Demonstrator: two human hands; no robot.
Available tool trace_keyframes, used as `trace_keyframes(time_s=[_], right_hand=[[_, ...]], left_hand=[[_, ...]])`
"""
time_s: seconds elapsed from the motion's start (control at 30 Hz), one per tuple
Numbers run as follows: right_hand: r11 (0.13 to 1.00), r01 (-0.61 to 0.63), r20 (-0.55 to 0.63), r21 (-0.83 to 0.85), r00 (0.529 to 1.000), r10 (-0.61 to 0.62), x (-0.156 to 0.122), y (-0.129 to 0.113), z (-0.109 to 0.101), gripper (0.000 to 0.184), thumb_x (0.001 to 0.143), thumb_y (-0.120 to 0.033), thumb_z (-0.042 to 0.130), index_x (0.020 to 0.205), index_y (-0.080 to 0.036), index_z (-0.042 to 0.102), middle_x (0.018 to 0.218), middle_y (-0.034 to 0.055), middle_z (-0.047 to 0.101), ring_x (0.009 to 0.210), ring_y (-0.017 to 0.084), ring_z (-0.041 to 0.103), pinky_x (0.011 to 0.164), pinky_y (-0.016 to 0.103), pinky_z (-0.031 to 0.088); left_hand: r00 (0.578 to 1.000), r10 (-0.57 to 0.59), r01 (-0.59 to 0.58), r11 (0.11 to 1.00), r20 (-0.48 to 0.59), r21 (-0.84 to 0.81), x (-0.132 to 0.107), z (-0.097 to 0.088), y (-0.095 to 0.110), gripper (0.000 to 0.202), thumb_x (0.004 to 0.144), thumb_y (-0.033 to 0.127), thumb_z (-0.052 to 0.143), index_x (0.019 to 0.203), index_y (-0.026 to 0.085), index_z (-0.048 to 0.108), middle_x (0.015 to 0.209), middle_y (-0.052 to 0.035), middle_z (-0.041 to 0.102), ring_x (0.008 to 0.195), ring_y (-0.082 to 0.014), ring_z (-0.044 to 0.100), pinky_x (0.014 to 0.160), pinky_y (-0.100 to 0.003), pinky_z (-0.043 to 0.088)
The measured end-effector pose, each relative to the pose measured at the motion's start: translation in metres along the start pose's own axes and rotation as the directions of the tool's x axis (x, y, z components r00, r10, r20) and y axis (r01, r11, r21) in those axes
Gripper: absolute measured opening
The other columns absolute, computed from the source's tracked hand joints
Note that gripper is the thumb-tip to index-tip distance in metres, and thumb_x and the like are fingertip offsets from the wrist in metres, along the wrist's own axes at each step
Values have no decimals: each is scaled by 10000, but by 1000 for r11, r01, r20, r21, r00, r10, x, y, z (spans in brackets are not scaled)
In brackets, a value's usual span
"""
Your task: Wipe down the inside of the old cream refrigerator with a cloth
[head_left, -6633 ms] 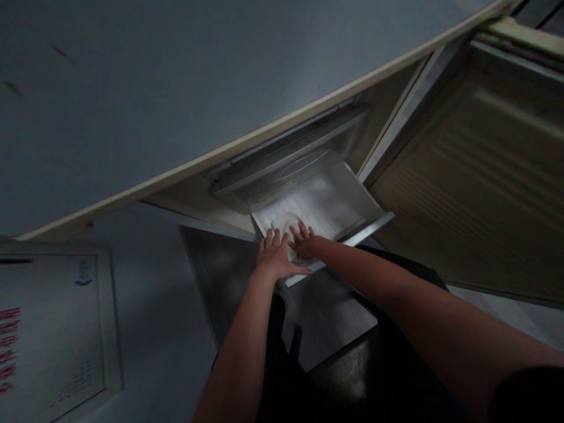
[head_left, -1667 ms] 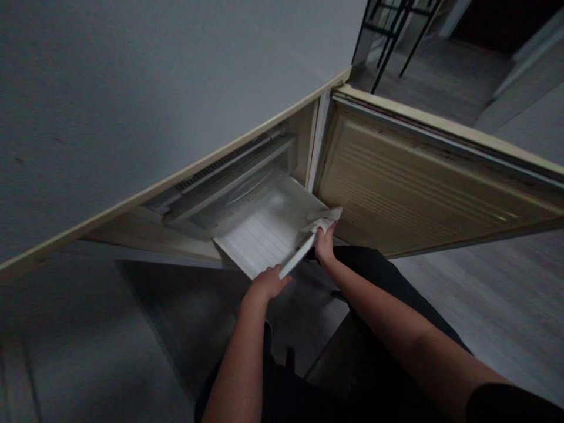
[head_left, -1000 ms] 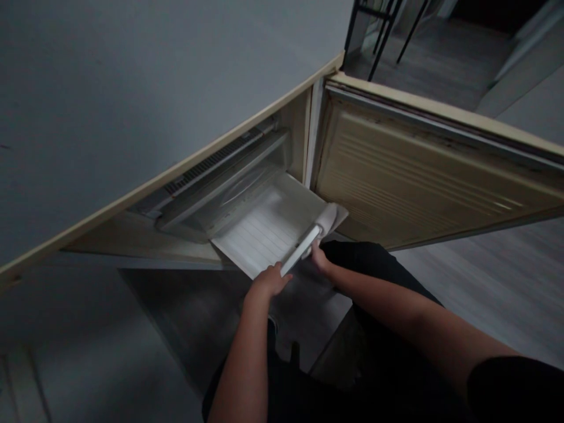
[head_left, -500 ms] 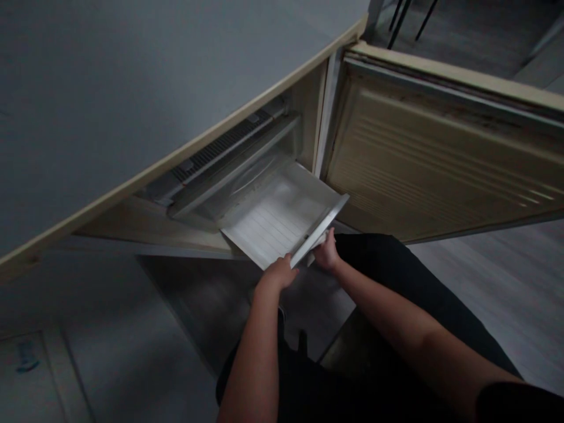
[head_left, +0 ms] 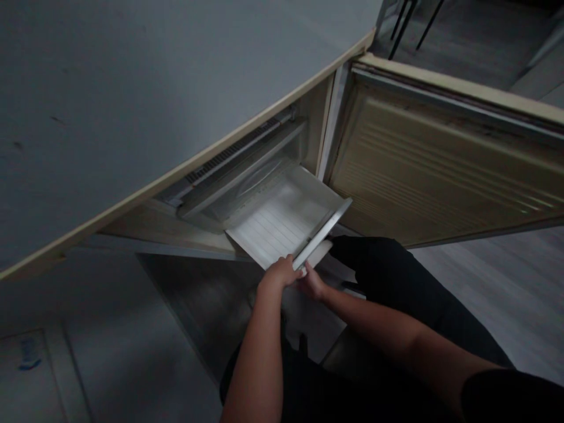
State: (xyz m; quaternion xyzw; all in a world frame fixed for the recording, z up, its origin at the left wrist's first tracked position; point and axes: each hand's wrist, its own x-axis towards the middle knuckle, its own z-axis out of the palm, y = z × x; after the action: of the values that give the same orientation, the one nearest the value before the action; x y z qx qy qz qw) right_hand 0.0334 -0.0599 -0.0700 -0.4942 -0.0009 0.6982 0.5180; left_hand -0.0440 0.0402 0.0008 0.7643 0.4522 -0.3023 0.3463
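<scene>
A pale, shallow drawer (head_left: 282, 217) with a ribbed bottom is pulled out of an open refrigerator compartment (head_left: 259, 167) and tilts toward me. My left hand (head_left: 282, 273) grips its near left corner, thumb over the front edge. Just right of it, my right hand (head_left: 312, 283) is closed under the drawer's front panel (head_left: 324, 232). A small white thing (head_left: 304, 271) shows at the right fingertips; whether it is a cloth or part of the drawer front is unclear. The right fingers are partly hidden.
The refrigerator door (head_left: 440, 158) stands wide open on the right, its inner side ribbed and stained. The cabinet's large grey outer surface (head_left: 154, 88) fills the upper left. My dark-clothed knee (head_left: 383, 264) is close to the door. Thin dark legs (head_left: 403, 26) stand beyond it.
My right hand has moved left and down along the drawer's front, close to my left hand. The left hand keeps its grip on the corner. My view has shifted slightly.
</scene>
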Motion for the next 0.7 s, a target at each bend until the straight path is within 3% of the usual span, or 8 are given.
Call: trace_keyframes(time_s=[0.1,0.17,0.3,0.47,0.6,0.63,0.7], right_hand=[[977,-133,3,164,991,135,-17,34,9,496,975,-689,540,927,-208,651,863,49,728,887,215,702,884,358,558],[981,-54,13,185,999,52,-23,39,11,503,950,-711,550,926,-217,641,901,56,734,937,221,707,925,352,555],[990,83,-78,-111,993,-92,-20,4,-4,583,897,-789,556,788,-217,589,766,63,672,979,258,694,954,379,558],[820,367,-68,-440,896,-438,-12,-38,-29,572,839,-779,629,909,-212,662,994,74,725,1187,249,627,1129,366,456],[849,279,-180,-449,902,-392,-4,-44,-34,652,875,-813,493,796,-186,653,822,97,699,887,260,675,945,394,538],[853,292,-228,-433,879,-418,0,-48,-34,641,903,-785,472,800,-180,655,799,94,694,845,251,671,897,384,547],[805,409,-316,-430,767,-558,10,-65,-34,568,968,-686,477,895,-161,681,864,89,710,891,232,676,888,356,549]], left_hand=[[1000,-3,3,1000,-19,3,0,-1,-6,586,893,484,677,1366,155,567,1411,-221,656,1294,-342,662,1003,-367,533],[999,4,-4,1000,-34,-4,-2,-1,-11,600,865,469,713,1357,159,568,1416,-219,655,1295,-340,662,1009,-366,531],[996,53,-55,998,-66,-35,-13,2,-17,598,820,408,756,1355,209,576,1393,-161,686,1247,-307,692,980,-329,540],[988,126,-132,989,-89,-65,-18,0,-18,689,750,319,805,1390,231,565,1383,-127,698,1259,-295,681,1001,-316,530],[984,149,-156,985,-93,-75,-14,-2,-14,750,720,319,849,1402,229,553,1416,-124,678,1291,-289,660,1034,-309,516],[985,148,-155,985,-92,-75,-14,-2,-13,757,720,324,856,1405,227,549,1421,-127,673,1295,-288,658,1040,-309,513],[986,140,-146,987,-91,-71,-15,-2,-12,760,742,336,852,1421,216,533,1443,-145,655,1314,-292,645,1061,-315,502]])
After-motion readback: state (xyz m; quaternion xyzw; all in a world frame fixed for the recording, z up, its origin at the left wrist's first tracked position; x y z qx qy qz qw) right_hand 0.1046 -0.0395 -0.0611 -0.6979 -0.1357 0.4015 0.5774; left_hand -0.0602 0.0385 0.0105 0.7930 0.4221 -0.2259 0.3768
